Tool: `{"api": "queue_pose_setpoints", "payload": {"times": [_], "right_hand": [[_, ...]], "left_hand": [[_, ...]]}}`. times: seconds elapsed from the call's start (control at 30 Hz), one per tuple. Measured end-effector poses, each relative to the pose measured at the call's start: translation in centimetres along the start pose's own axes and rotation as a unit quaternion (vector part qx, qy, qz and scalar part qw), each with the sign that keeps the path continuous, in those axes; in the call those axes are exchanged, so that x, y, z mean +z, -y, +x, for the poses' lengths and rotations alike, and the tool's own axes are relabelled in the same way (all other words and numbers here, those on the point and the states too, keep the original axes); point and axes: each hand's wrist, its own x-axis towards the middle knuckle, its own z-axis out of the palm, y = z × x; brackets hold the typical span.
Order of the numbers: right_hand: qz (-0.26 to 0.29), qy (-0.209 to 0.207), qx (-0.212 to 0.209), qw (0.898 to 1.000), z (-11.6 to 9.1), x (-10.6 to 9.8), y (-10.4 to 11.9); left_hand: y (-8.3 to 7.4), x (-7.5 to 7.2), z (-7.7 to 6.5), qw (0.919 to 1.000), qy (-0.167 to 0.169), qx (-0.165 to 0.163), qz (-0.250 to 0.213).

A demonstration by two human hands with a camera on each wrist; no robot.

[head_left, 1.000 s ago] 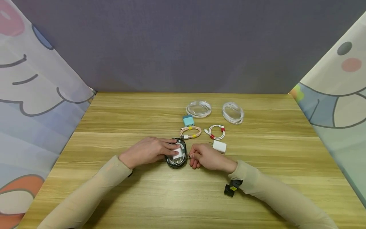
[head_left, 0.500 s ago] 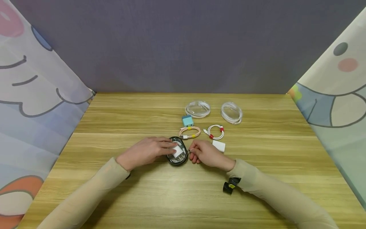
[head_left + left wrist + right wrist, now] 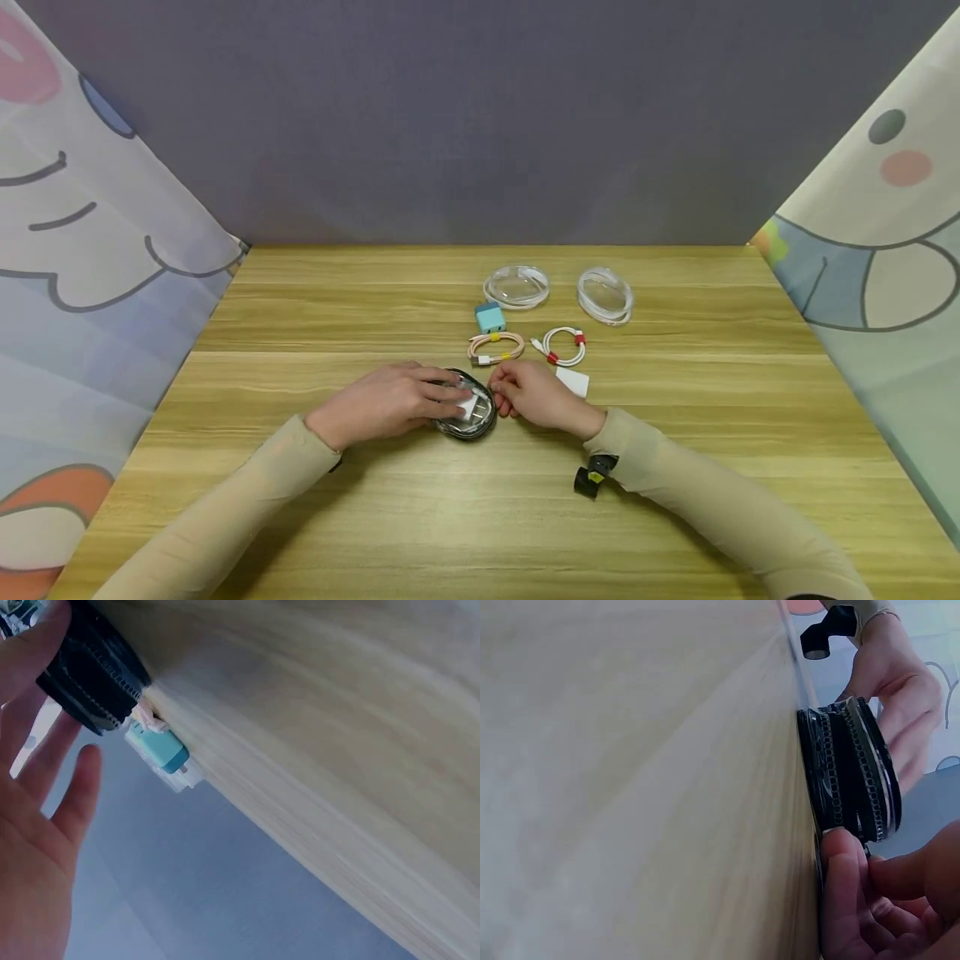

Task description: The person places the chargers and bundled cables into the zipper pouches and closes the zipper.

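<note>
A small oval zip case (image 3: 477,423) with black trim and a clear top lies on the table. Through its top I see a white charger (image 3: 470,407) with metal prongs. Straight fingers of my left hand (image 3: 393,404) rest over the top from the left. In the right wrist view, two zipper tracks run round the side of the case (image 3: 840,765). My right hand (image 3: 536,396) is at the case's right edge, thumb and forefinger pinching the small zipper pull (image 3: 867,850), mostly hidden by the fingertips.
Behind the case lie a pinkish coiled cable (image 3: 497,346), a teal charger (image 3: 490,317) and a white coiled cable with red ties (image 3: 564,346). Two clear-topped white cases (image 3: 516,287) are farther back. Another white charger (image 3: 572,381) sits beyond my right hand. A grey wall (image 3: 480,125) borders the table.
My right hand has moved away from me along the case's right edge, still pinching the zipper pull. The case has turned slightly under my left hand.
</note>
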Motion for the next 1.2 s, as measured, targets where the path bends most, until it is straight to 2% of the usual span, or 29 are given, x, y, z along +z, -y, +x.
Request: {"api": "queue_pose_setpoints", "payload": {"times": [0.1, 0.23, 0.47, 0.63, 0.83, 1.2], "right_hand": [[-0.006, 0.005, -0.005, 1.000, 0.0, -0.1, 0.0], [-0.016, 0.016, -0.007, 1.000, -0.1, -0.2, -0.1], [-0.028, 0.033, -0.017, 0.999, -0.3, -0.6, 0.1], [-0.043, 0.041, -0.024, 0.998, -0.4, -0.8, 0.1], [-0.025, 0.050, -0.016, 0.998, -0.7, -0.8, -0.1], [-0.022, 0.059, -0.011, 0.998, -1.7, -0.9, -0.4]], "left_hand": [[0.0, 0.1, 0.0, 0.9994, 0.009, -0.004, -0.032], [-0.1, 0.3, -0.1, 0.9976, 0.019, -0.026, -0.060], [-0.1, 0.4, -0.1, 0.9965, 0.012, -0.044, -0.070], [-0.1, 0.5, -0.3, 0.9944, 0.020, -0.057, -0.086], [-0.1, 0.5, -0.2, 0.9912, 0.027, -0.077, -0.104], [-0.1, 0.5, -0.1, 0.9895, 0.018, -0.084, -0.116]]}}
